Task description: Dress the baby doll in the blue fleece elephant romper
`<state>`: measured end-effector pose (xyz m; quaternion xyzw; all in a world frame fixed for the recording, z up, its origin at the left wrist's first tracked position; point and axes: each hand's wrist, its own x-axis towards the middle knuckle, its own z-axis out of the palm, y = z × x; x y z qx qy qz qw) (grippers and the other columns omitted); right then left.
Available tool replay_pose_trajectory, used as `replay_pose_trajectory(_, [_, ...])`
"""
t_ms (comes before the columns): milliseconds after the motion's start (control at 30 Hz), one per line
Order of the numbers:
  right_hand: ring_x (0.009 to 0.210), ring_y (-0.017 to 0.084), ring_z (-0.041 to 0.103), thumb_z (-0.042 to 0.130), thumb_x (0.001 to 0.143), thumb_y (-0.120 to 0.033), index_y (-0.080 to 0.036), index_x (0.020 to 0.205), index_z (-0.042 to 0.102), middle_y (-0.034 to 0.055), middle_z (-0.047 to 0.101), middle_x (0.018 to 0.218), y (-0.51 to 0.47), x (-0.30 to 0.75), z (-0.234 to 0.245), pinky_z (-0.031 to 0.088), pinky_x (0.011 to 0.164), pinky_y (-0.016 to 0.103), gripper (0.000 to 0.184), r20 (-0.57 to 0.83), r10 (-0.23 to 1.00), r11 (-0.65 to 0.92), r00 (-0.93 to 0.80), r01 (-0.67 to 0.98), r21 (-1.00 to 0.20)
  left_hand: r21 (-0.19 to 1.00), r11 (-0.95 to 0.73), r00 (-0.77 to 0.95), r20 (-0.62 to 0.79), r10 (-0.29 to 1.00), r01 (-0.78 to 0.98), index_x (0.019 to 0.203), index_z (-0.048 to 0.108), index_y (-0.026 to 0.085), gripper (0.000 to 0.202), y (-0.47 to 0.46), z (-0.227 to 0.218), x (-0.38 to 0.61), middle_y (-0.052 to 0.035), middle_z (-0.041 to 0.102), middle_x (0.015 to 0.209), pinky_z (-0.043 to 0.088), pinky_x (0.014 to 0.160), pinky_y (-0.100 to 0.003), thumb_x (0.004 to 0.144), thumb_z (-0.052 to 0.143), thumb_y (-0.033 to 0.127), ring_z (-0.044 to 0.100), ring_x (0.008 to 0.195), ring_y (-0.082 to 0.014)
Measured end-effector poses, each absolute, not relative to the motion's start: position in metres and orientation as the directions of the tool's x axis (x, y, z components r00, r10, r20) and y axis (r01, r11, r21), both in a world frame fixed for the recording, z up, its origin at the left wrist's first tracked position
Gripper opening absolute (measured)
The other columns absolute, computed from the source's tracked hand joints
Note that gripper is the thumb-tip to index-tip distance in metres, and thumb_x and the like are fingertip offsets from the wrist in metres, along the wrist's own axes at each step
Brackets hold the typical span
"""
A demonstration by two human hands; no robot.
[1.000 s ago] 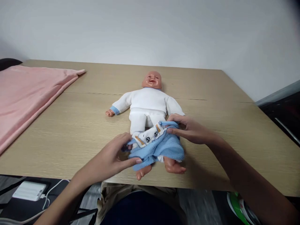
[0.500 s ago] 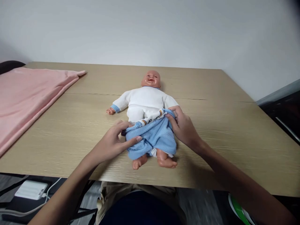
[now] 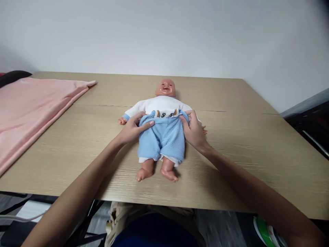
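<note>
Gripping the waistband of the blue pants point(image 3: 162, 139), left hand point(image 3: 133, 127) and right hand point(image 3: 193, 130) flank the doll point(image 3: 164, 103) lying face-up on the table point(image 3: 257, 144).

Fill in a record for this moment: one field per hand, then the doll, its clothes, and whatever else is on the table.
left hand: pinches the waistband of the blue pants at one side of the doll
right hand: grips the waistband at the opposite side
doll: on its back on the table, head away from the person, feet bare
blue pants: on the doll's legs, waistband at the belly over the white top
pink blanket: spread on the table's left part, apart from the doll
</note>
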<state>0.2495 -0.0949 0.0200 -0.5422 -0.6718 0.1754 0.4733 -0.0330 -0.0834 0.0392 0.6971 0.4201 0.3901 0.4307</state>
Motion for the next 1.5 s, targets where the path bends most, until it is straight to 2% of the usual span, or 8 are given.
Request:
replay_pose_trajectory(167, [0.096, 0.029, 0.068, 0.055, 0.109, -0.045, -0.027, 0.108, 0.055, 0.0079, 0.072, 0.102, -0.086, 0.250, 0.015, 0.054, 0.089, 0.042, 0.019, 0.570, 0.822, 0.445, 0.007, 0.617, -0.649, 0.895, -0.398, 0.288, 0.334, 0.897, 0.202, 0.096, 0.066, 0.020, 0.042, -0.068, 0.035, -0.038, -0.0047, 0.064, 0.111, 0.046, 0.095, -0.032, 0.096, 0.079, 0.061, 0.059, 0.107, -0.0220])
replay_pose_trajectory(300, [0.077, 0.028, 0.066, 0.054, 0.109, -0.050, -0.027, 0.114, 0.055, 0.0041, 0.068, 0.087, -0.069, 0.248, 0.018, 0.050, 0.073, 0.039, 0.023, 0.499, 0.863, 0.350, 0.075, 0.623, -0.700, 0.968, -0.234, 0.316, 0.197, 0.928, 0.085, 0.094, 0.063, 0.021, 0.044, -0.048, 0.031, -0.033, 0.0011, 0.060, 0.090, 0.047, 0.083, -0.029, 0.098, 0.077, 0.062, 0.056, 0.085, -0.0171])
replay_pose_trajectory(433, [0.085, 0.027, 0.066, 0.057, 0.106, -0.051, -0.026, 0.109, 0.056, 0.0053, 0.071, 0.095, -0.046, 0.249, 0.019, 0.051, 0.081, 0.039, 0.025, 0.364, 0.927, 0.255, 0.089, 0.560, -0.788, 0.993, -0.036, 0.431, 0.081, 0.899, -0.111, 0.114, 0.072, 0.018, 0.049, -0.024, 0.023, -0.026, -0.0044, 0.074, 0.104, 0.052, 0.093, -0.033, 0.091, 0.086, 0.059, 0.066, 0.094, -0.0201])
replay_pose_trajectory(767, [0.086, 0.025, 0.065, 0.070, 0.101, -0.054, -0.024, 0.101, 0.069, 0.0021, 0.071, 0.088, -0.071, 0.268, 0.038, 0.048, 0.083, 0.038, 0.030, 0.304, 0.941, 0.332, -0.150, 0.598, -0.730, 0.992, 0.030, 0.681, -0.109, 0.724, 0.126, 0.100, 0.081, 0.017, 0.054, -0.006, 0.036, -0.052, -0.0045, 0.077, 0.092, 0.054, 0.080, -0.032, 0.079, 0.094, 0.065, 0.070, 0.085, -0.0225])
replay_pose_trajectory(933, [0.088, 0.024, 0.060, 0.064, 0.104, -0.051, -0.025, 0.093, 0.060, 0.0019, 0.064, 0.091, -0.067, 0.262, 0.044, 0.047, 0.086, 0.037, 0.029, 0.395, 0.908, 0.402, -0.141, 0.560, -0.724, 0.997, -0.066, 0.633, 0.019, 0.774, 0.050, 0.122, 0.079, 0.020, 0.048, -0.006, 0.043, -0.056, -0.0089, 0.078, 0.126, 0.055, 0.105, -0.036, 0.092, 0.087, 0.057, 0.071, 0.117, -0.0272])
replay_pose_trajectory(1133, [0.105, 0.027, 0.067, 0.061, 0.106, -0.054, -0.024, 0.115, 0.066, 0.0061, 0.077, 0.113, -0.032, 0.251, 0.035, 0.052, 0.095, 0.039, 0.032, 0.220, 0.973, 0.229, -0.073, 0.441, -0.868, 0.988, 0.151, 0.618, -0.135, 0.775, 0.027, 0.136, 0.077, 0.023, 0.063, 0.012, 0.035, -0.041, -0.0109, 0.079, 0.132, 0.056, 0.108, -0.040, 0.089, 0.088, 0.062, 0.073, 0.116, -0.0279])
replay_pose_trajectory(1300, [0.101, 0.028, 0.067, 0.066, 0.101, -0.052, -0.023, 0.103, 0.070, 0.0053, 0.076, 0.105, -0.028, 0.260, 0.035, 0.052, 0.094, 0.040, 0.029, 0.170, 0.971, 0.227, -0.167, 0.428, -0.875, 0.991, 0.000, 0.581, -0.079, 0.810, 0.134, 0.124, 0.080, 0.020, 0.054, 0.015, 0.023, -0.036, -0.0086, 0.080, 0.124, 0.053, 0.104, -0.038, 0.095, 0.079, 0.065, 0.071, 0.113, -0.0281])
replay_pose_trajectory(1500, [0.086, 0.027, 0.059, 0.064, 0.092, -0.036, -0.025, 0.086, 0.064, 0.0028, 0.064, 0.088, -0.058, 0.304, 0.020, 0.050, 0.077, 0.038, 0.012, 0.131, 0.956, 0.237, -0.262, 0.430, -0.871, 0.976, -0.124, 0.682, -0.034, 0.731, 0.181, 0.090, 0.077, 0.020, 0.028, 0.008, 0.029, -0.064, -0.0025, 0.074, 0.092, 0.053, 0.095, -0.037, 0.094, 0.073, 0.048, 0.066, 0.091, -0.0248])
